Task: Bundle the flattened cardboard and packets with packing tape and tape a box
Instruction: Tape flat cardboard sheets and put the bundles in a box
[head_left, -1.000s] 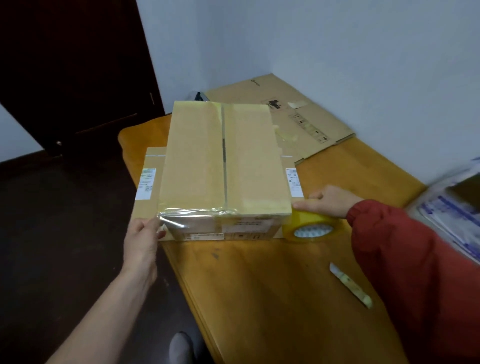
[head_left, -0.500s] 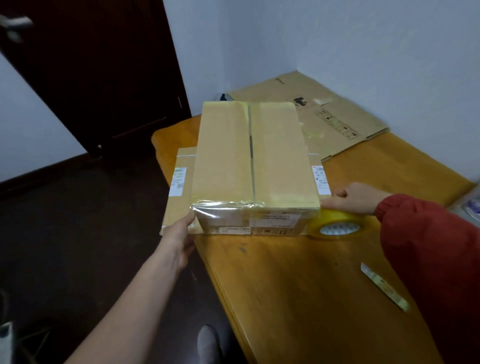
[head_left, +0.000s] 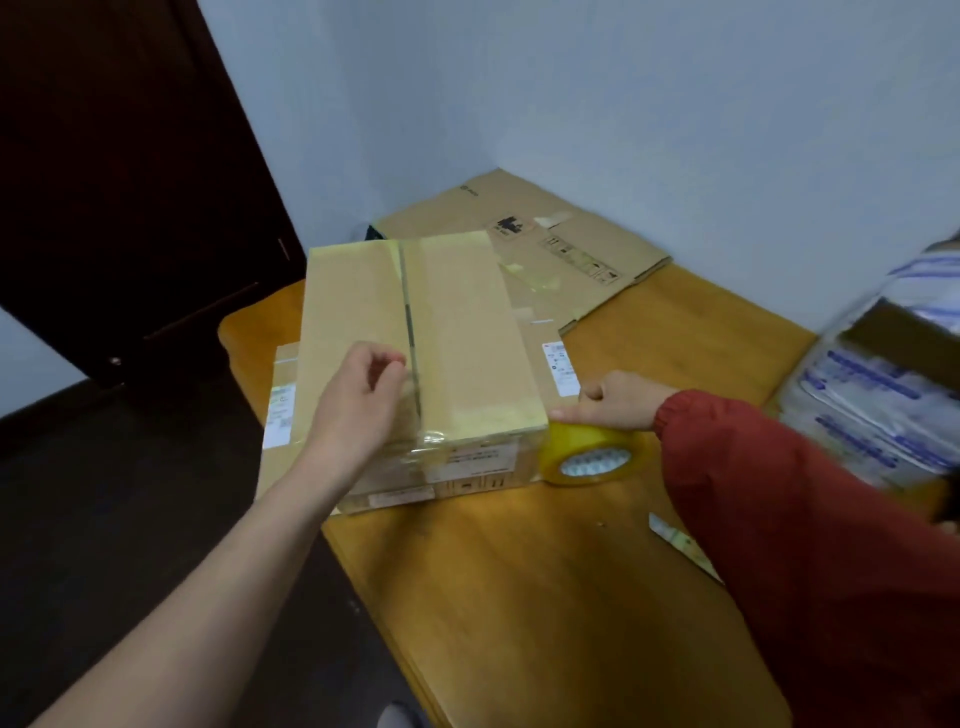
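**Free room in front, crowded behind and at the right**

The near part of the surface (head_left: 519, 597) in front of the box (head_left: 467, 332) is bare; only a small strip (head_left: 680, 545) lies there, at the right. The left hand (head_left: 358, 400) is over the box top. The right hand (head_left: 618, 400) and the roll of tape (head_left: 589, 452) block the box's near right corner. Between the box and the packets (head_left: 883, 395) a band of surface is open. Flat cardboard (head_left: 571, 244) covers the back corner, against the wall.

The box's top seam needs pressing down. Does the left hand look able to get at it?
Probably yes: the left hand is over the box, right beside the seam, with nothing between them.
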